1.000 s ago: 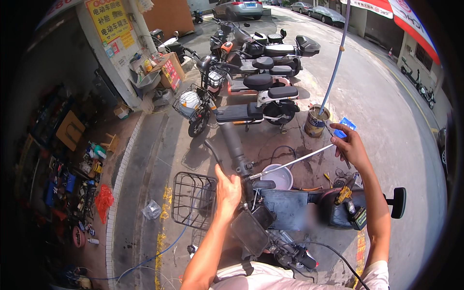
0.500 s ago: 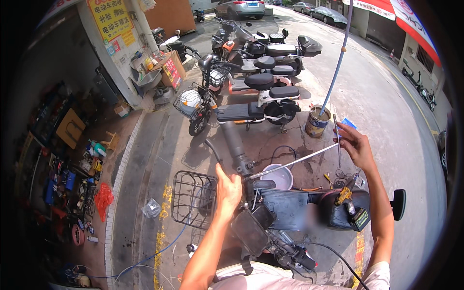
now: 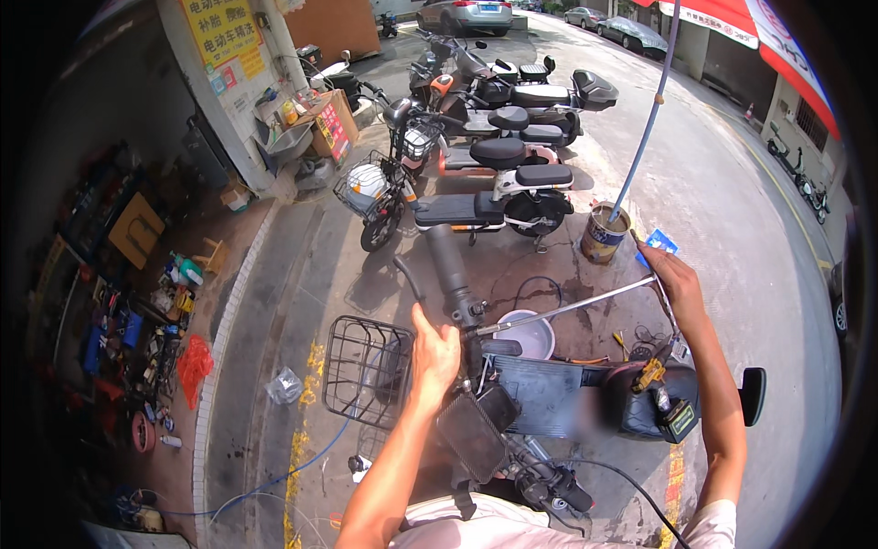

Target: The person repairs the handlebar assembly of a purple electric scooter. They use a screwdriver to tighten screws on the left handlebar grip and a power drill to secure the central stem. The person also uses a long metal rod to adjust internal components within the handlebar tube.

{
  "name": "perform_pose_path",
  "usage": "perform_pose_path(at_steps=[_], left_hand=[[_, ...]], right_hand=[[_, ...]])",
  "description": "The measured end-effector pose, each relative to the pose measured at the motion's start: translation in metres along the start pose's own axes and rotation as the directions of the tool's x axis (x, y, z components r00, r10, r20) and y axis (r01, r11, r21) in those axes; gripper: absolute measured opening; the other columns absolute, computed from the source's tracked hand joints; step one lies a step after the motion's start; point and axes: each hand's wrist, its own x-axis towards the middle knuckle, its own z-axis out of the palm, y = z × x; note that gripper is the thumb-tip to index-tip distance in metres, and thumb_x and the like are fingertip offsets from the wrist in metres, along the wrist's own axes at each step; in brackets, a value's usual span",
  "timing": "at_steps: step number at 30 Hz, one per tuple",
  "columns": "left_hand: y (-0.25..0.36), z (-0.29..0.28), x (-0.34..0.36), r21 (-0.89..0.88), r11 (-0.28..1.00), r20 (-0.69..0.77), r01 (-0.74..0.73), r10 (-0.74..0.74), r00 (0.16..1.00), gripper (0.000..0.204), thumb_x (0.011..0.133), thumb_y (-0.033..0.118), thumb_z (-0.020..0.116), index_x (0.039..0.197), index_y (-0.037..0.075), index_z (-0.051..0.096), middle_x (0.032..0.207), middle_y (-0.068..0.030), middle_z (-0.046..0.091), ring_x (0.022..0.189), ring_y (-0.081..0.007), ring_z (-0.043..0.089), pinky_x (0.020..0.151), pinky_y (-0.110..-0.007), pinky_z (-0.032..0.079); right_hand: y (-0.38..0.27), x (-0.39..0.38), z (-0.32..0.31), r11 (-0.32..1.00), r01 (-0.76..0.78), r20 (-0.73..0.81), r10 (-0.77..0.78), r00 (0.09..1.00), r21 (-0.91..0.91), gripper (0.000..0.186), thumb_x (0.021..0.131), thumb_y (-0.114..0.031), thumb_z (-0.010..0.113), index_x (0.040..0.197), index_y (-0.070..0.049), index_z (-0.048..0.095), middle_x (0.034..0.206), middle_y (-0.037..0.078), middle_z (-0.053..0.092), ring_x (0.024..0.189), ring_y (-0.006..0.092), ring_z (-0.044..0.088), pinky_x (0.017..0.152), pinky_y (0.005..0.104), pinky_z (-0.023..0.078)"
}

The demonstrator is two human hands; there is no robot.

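Head view: left hand clamped near the centre of a scooter handlebar, steadying it. Right hand, well apart, grips the far end of a thin metal rod reaching back to that handlebar, apparently for leverage.

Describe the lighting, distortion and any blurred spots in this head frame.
Head view: hard sunlight, crisp shadows under the parked scooters; the shop side at left is dim. Fisheye bends the blue pole and blacks the corners. A smeared patch sits on the scooter body between left hand and right hand.
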Motion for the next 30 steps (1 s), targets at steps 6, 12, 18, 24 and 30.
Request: perform_pose_path(at_steps=[6,12,18,24,30], left_hand=[[0.0,-0.004,-0.003,-0.038,0.999,0.006,0.033,-0.033,0.999,0.077,0.099,0.02,0.051,0.159,-0.007,0.01,0.141,-0.0387,0.049,0.13,-0.0462,0.055,0.109,-0.046,0.043],[-0.002,-0.002,-0.005,-0.016,0.999,-0.001,0.028,-0.028,1.0,0.076,0.099,0.02,0.051,0.159,-0.006,0.012,0.136,-0.0359,0.054,0.124,-0.0445,0.058,0.107,-0.045,0.044],[-0.009,0.002,0.001,0.021,1.0,-0.029,0.009,-0.009,1.0,0.075,0.098,0.02,0.052,0.158,-0.006,0.015,0.131,-0.0319,0.058,0.118,-0.0402,0.062,0.104,-0.044,0.045],[-0.027,0.006,0.005,0.042,0.996,-0.061,-0.084,0.087,0.994,0.076,0.099,0.028,0.05,0.158,-0.004,0.015,0.122,-0.0372,0.062,0.113,-0.0496,0.062,0.098,-0.051,0.047],[-0.034,0.007,0.011,0.045,0.993,-0.077,-0.113,0.116,0.99,0.075,0.1,0.027,0.049,0.157,-0.006,0.014,0.13,-0.0361,0.059,0.119,-0.0481,0.06,0.102,-0.048,0.046]], right_hand=[[-0.012,-0.001,0.005,0.85,-0.428,0.256,0.36,0.897,0.305,0.044,0.105,-0.039,0.055,0.085,-0.001,0.059,0.077,0.011,0.06,0.066,0.0242,0.06,0.059,0.0364,0.046],[-0.018,0.002,0.011,0.123,-0.883,0.686,0.585,0.432,0.452,0.047,0.107,-0.042,0.052,0.087,-0.001,0.065,0.073,0.006,0.064,0.042,0.015,0.051,0.042,0.0269,0.04],[-0.04,0.0,0.025,-0.432,-0.318,0.51,0.463,0.725,0.844,0.034,0.111,-0.035,0.046,0.1,-0.005,0.06,0.113,0.023,0.071,0.076,0.0225,0.073,0.065,0.0287,0.058],[-0.034,-0.016,0.03,-0.353,-0.292,0.445,0.514,0.733,0.889,0.038,0.111,-0.035,0.043,0.082,-0.011,0.047,0.097,0.025,0.072,0.07,0.0261,0.073,0.062,0.0322,0.06],[-0.024,-0.02,0.031,-0.36,-0.294,0.452,0.523,0.722,0.885,0.039,0.112,-0.034,0.041,0.081,-0.012,0.046,0.096,0.025,0.072,0.071,0.0259,0.073,0.063,0.0325,0.059]])
